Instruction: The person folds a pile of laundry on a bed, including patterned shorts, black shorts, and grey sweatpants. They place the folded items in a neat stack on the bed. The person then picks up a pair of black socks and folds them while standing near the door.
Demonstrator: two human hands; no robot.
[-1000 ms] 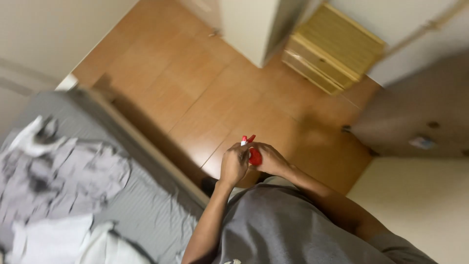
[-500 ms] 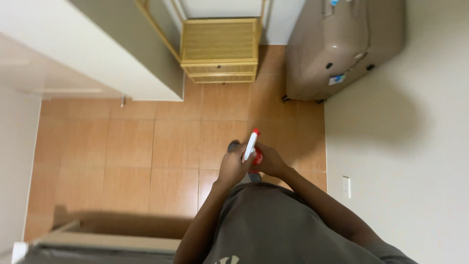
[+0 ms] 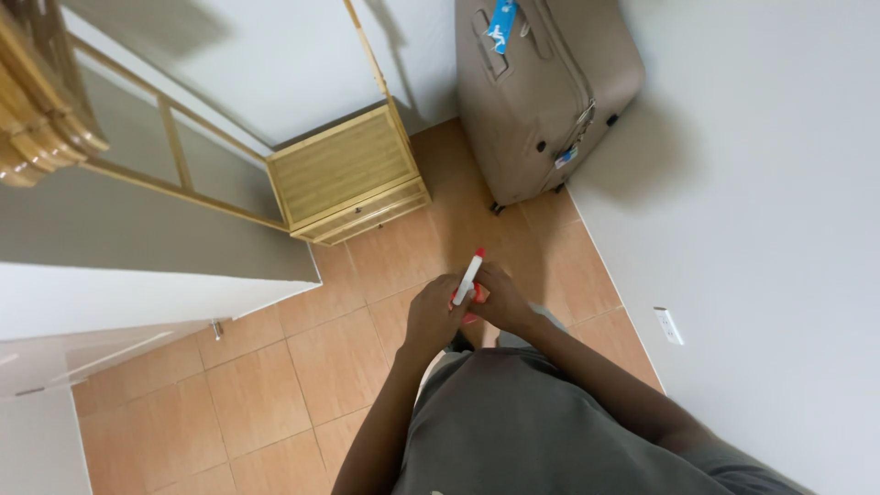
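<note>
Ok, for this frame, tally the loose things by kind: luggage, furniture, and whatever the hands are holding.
Beige hard-shell suitcase standing by the wall: 1
Slatted light-wood cabinet on the tiled floor: 1
White stick-shaped item with a red tip, held between the left hand and right hand: 1
Total: 3

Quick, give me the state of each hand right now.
Left hand: closed around the white stick with a red tip.
Right hand: closed on the same stick's lower end, over something red.
</note>
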